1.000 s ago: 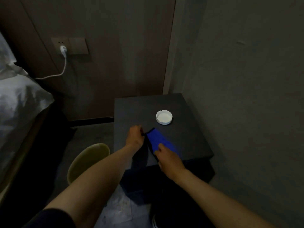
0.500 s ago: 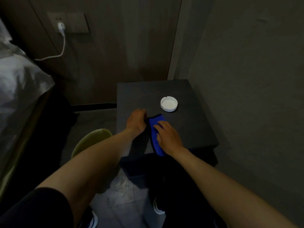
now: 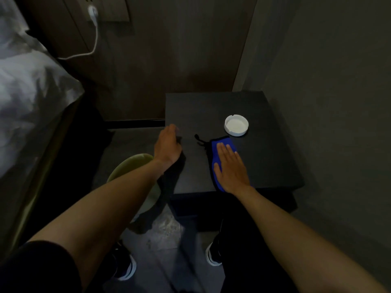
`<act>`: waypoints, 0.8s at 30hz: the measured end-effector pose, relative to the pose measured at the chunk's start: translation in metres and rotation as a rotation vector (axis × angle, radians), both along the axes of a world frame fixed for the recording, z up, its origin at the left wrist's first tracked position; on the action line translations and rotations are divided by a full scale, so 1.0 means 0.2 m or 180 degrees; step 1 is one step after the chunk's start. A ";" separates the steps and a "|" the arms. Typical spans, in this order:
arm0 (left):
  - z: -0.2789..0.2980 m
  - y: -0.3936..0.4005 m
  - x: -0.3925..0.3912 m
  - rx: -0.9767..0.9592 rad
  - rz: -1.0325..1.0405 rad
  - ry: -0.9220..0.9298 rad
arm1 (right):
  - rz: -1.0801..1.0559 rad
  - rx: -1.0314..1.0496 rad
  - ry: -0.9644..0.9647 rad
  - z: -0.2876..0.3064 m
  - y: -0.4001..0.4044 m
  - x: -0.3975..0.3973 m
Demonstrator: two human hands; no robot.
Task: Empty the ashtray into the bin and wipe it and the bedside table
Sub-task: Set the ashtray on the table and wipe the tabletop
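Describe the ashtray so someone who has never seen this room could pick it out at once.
Find the dark square bedside table in the corner by the grey wall. On its top, toward the far right, sits the ashtray, just beyond the blue cloth under the right hand. It is the only white, round, notched dish there.

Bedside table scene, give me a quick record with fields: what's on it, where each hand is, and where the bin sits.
surface: dark bedside table, set in a corner by the wall
ashtray: white ashtray, upright on the table, looks empty, not touched
cloth: blue cloth, lying flat on the table, just short of the ashtray
right hand: right hand pressed flat, palm down, on the cloth
left hand: left hand at the table's left edge, fingers curled, holding nothing visible
bin: green bin on the floor left of the table, partly hidden by the left arm
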State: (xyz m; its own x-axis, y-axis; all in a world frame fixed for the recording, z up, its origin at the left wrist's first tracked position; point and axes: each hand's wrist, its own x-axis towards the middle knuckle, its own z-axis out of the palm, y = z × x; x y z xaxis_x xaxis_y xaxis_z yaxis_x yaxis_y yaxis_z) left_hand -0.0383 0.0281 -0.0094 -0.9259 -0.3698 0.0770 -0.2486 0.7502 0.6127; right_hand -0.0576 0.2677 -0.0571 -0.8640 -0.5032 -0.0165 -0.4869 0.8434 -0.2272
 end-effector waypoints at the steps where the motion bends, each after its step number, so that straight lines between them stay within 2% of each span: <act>1: 0.00 -0.04 0.01 0.0029 0.0138 0.0001 | -0.0092 -0.0055 -0.0018 0.00 0.00 -0.01; 7: -0.06 -0.27 0.13 0.0092 0.0742 -0.0124 | -0.0265 0.0278 0.0111 -0.01 -0.05 0.01; 13: -0.13 -0.47 0.26 -0.0015 0.0785 -0.0224 | -0.0527 0.0278 0.0093 0.00 -0.24 0.16; 24: -0.13 -0.63 0.42 -0.0124 0.0786 -0.0201 | -0.0253 0.0166 -0.0019 0.01 -0.67 0.30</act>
